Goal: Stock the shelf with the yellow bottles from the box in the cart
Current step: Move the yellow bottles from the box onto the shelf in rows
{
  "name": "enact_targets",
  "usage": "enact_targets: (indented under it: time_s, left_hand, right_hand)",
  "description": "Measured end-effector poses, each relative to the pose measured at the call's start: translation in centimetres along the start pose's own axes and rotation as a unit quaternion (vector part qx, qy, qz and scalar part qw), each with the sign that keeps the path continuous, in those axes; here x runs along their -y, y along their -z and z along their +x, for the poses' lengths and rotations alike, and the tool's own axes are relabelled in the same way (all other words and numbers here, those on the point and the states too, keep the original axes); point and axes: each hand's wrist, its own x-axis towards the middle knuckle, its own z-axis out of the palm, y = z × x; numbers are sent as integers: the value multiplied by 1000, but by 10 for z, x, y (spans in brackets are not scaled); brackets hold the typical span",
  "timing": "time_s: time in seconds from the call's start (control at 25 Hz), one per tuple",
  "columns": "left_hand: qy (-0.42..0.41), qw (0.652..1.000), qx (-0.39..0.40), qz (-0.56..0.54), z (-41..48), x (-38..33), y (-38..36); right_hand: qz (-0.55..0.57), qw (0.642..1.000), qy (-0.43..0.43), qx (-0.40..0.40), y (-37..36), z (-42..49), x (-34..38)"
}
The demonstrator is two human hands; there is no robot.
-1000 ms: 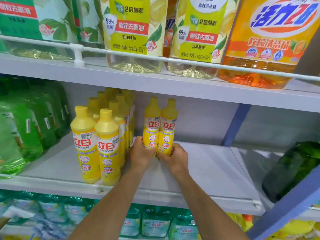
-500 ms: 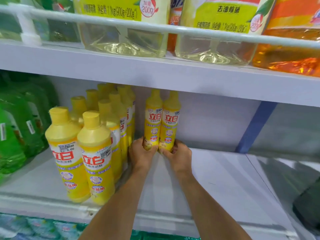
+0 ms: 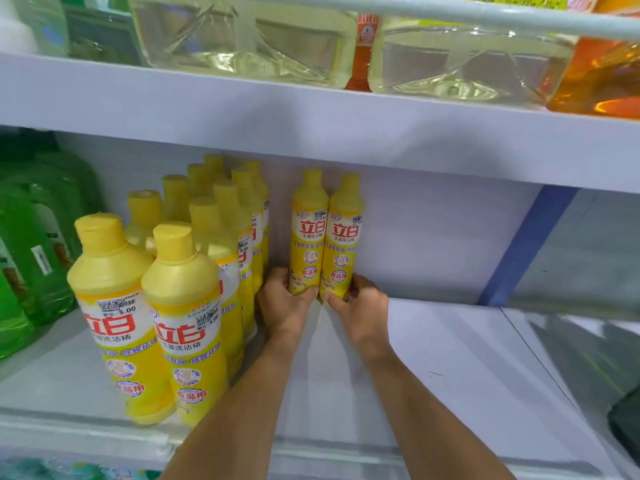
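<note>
Middle-tier white shelf (image 3: 450, 358). At left, a block of stocked yellow bottles (image 3: 180, 306) stands upright in rows. Just right of it, far back by the back wall (image 3: 433, 237), two more stand touching: the left bottle (image 3: 308, 230) gripped low by the left hand (image 3: 282, 306), the right bottle (image 3: 346, 233) by the right hand (image 3: 363, 310), fingers curled round each base. Advised: seat both flat, labels forward, close against the block, then let go.
</note>
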Motion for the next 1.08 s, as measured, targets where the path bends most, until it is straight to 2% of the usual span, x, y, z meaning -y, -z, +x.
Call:
enact_targets:
  time_s: [0.56,0.64,0.72,0.84,0.96,1.08]
  left_hand:
    - [-1,1000,23,-9,0,0,-1]
    - [0,999,41,29,-4,-1,2]
    - [-1,990,71,119,-13,-6,9]
    - [-54,941,173,286,-33,-14,30]
    - [-142,843,265,446,-57,-29,55]
    - [-206,768,289,533,-81,-47,73]
  right_hand:
    - [1,1000,15,10,3,-1,-4]
    - [6,999,0,35,8,-2,-5]
    - [-21,997,-19,69,17,-8,-5]
    - [-162,977,7,140,39,-22,-5]
    - [-264,939,46,214,77,-46,16]
    - [-339,907,90,235,102,-77,40]
